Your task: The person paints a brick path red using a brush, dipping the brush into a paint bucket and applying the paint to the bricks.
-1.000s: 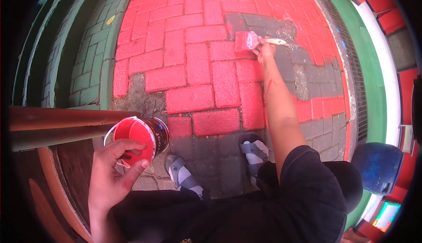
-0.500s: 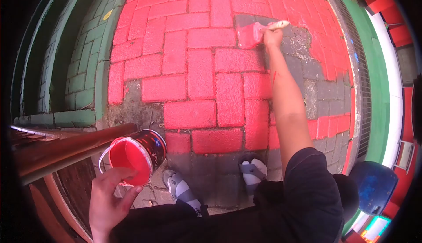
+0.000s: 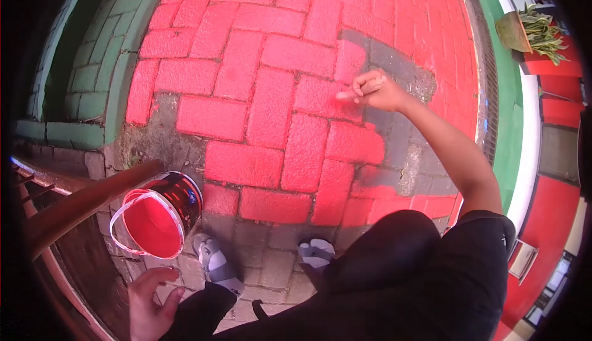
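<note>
My right hand [image 3: 379,91] is closed low over the red-painted paving bricks [image 3: 271,100], at the border with the bare grey bricks [image 3: 394,134]. The paintbrush in it barely shows, mostly covered by my fingers and merging with the red behind. My left hand [image 3: 154,301] is near the bottom left, thumb and forefinger apart, holding nothing. Just beyond it stands a dark paint bucket [image 3: 190,196] with red paint inside and a paint-smeared white handle.
A brown rail [image 3: 92,199] runs beside the bucket. Green-painted steps and curb [image 3: 120,94] line the left. On the right are a drain grate [image 3: 491,113], a green strip and a potted plant [image 3: 515,31]. My sandalled feet [image 3: 216,264] are close to the wet paint.
My right hand has come nearer with the paintbrush, and red now covers more of the grey bricks. My left hand has dropped away from the bucket's mouth. The camera view has shifted.
</note>
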`<state>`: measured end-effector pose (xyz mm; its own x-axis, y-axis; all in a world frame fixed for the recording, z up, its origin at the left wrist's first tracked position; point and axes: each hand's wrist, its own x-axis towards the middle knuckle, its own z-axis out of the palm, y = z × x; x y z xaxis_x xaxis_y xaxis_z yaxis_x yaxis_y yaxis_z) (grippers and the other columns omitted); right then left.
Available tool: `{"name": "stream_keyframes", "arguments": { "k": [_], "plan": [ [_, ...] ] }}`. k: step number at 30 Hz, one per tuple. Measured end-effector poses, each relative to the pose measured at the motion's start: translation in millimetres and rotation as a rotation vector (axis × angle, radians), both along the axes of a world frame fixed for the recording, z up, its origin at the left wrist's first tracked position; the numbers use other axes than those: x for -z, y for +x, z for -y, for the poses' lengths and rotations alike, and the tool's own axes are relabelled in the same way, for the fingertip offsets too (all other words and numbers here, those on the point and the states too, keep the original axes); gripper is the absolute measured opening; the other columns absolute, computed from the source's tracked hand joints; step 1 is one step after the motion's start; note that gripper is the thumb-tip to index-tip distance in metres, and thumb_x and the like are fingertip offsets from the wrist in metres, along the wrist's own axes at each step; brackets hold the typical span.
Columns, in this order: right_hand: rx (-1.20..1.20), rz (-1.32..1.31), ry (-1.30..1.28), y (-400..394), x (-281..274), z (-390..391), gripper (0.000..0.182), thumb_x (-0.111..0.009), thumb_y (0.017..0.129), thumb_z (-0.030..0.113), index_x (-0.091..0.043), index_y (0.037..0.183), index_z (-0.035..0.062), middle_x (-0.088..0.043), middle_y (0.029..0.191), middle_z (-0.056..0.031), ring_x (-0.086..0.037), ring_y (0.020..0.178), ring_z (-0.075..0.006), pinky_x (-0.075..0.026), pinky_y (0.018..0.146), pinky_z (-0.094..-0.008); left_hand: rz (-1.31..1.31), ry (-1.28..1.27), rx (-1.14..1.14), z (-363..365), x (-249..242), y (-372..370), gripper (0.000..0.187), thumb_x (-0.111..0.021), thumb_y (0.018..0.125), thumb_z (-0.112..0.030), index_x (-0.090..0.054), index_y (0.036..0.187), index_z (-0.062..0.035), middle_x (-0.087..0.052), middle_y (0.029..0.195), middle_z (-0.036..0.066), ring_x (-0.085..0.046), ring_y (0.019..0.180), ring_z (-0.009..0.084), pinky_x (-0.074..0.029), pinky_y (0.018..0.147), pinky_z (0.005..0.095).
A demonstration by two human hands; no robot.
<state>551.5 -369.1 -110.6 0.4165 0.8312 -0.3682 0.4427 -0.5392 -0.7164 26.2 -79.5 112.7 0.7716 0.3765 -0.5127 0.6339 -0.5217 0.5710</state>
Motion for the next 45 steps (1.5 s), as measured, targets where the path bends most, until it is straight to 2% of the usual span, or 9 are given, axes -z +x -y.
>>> {"name": "stream_keyframes", "arguments": {
  "k": [8, 10, 15, 19, 24, 29, 31, 38, 45],
  "plan": [
    [0.385, 0.166, 0.165, 178, 36, -45, 0.022, -0.071, 0.081, -0.005, -0.055, 0.070, 0.0058, -0.068, 0.081, -0.0004, -0.072, 0.093, -0.0144, -0.054, 0.070, -0.0304, -0.050, -0.231, -0.410, 75, 104, -67, 0.019, -0.073, 0.088, 0.002, -0.070, 0.106, 0.0019, -0.073, 0.103, 0.012, -0.072, 0.087, 0.0177, -0.059, 0.073, 0.0282],
    [0.430, 0.307, 0.569, 206, 78, -42, 0.024, -0.077, 0.078, 0.004, -0.055, 0.071, 0.0069, -0.061, 0.077, 0.0032, -0.055, 0.074, -0.0106, -0.048, 0.069, -0.0304, -0.085, -0.310, -0.475, 102, 121, -62, 0.018, -0.074, 0.088, -0.001, -0.071, 0.107, 0.0000, -0.074, 0.102, 0.011, -0.072, 0.088, 0.0184, -0.059, 0.072, 0.0288],
    [0.321, -0.236, 0.488, 73, 88, -11, 0.028, -0.076, 0.081, 0.006, -0.052, 0.066, 0.0064, -0.069, 0.078, -0.0056, -0.064, 0.076, -0.0153, -0.049, 0.071, -0.0317, -0.093, -0.247, -0.334, 147, 190, -53, 0.030, -0.076, 0.088, -0.007, -0.068, 0.114, 0.0027, -0.073, 0.107, 0.017, -0.073, 0.095, 0.0304, -0.058, 0.084, 0.0388],
    [-0.078, 0.310, 0.049, 47, 16, 4, 0.027, -0.077, 0.078, 0.010, -0.052, 0.070, 0.0081, -0.062, 0.073, -0.0096, -0.062, 0.072, -0.0172, -0.047, 0.066, -0.0351, -0.058, -0.103, -0.491, 171, 250, -41, 0.055, -0.075, 0.085, -0.005, -0.055, 0.135, 0.0041, -0.061, 0.133, 0.027, -0.063, 0.120, 0.0418, -0.050, 0.103, 0.0468],
    [0.344, 0.121, 0.207, 179, 70, -33, 0.029, -0.077, 0.081, 0.020, -0.052, 0.075, 0.0068, -0.056, 0.071, -0.0035, -0.060, 0.070, -0.0201, -0.049, 0.064, -0.0354, -0.022, 0.103, -0.336, 190, 281, -26, 0.105, -0.080, 0.081, -0.010, -0.011, 0.159, 0.0035, -0.006, 0.164, 0.037, -0.015, 0.152, 0.0528, -0.022, 0.124, 0.0528],
    [0.360, 0.550, 0.246, 228, 107, -42, 0.023, -0.072, 0.085, 0.007, -0.053, 0.072, 0.0064, -0.069, 0.080, 0.0008, -0.059, 0.077, -0.0087, -0.049, 0.070, -0.0266, -0.026, 0.193, -0.351, 197, 274, 11, 0.108, -0.080, 0.082, -0.015, -0.009, 0.160, 0.0039, -0.005, 0.163, 0.038, -0.009, 0.152, 0.0553, -0.017, 0.123, 0.0599],
    [0.368, 0.161, 0.384, 174, 127, -28, 0.022, -0.070, 0.087, 0.003, -0.055, 0.071, 0.0052, -0.074, 0.084, 0.0016, -0.062, 0.078, -0.0072, -0.050, 0.075, -0.0235, 0.051, 0.236, -0.254, 193, 263, 38, 0.105, -0.078, 0.083, -0.017, -0.010, 0.162, 0.0001, -0.010, 0.163, 0.036, -0.014, 0.150, 0.0562, -0.016, 0.121, 0.0630],
    [0.018, 0.129, 0.145, 0, -3, 14, 0.030, -0.072, 0.076, -0.003, -0.047, 0.062, 0.0038, -0.065, 0.069, -0.0091, -0.072, 0.080, -0.0166, -0.054, 0.075, -0.0312, 0.221, 0.199, -0.231, 209, 276, 45, 0.103, -0.075, 0.086, -0.021, -0.009, 0.161, 0.0033, -0.006, 0.163, 0.038, -0.011, 0.150, 0.0564, -0.013, 0.120, 0.0655],
    [0.244, 0.447, 0.188, 123, 43, -55, 0.027, -0.075, 0.081, 0.012, -0.053, 0.065, 0.0062, -0.060, 0.064, -0.0110, -0.056, 0.060, -0.0177, -0.048, 0.064, -0.0356, -0.111, 0.335, -0.340, 207, 310, -22, 0.131, -0.086, 0.078, -0.045, 0.003, 0.159, 0.0085, 0.007, 0.163, 0.039, 0.004, 0.154, 0.0538, -0.007, 0.124, 0.0612]
  ]
}}
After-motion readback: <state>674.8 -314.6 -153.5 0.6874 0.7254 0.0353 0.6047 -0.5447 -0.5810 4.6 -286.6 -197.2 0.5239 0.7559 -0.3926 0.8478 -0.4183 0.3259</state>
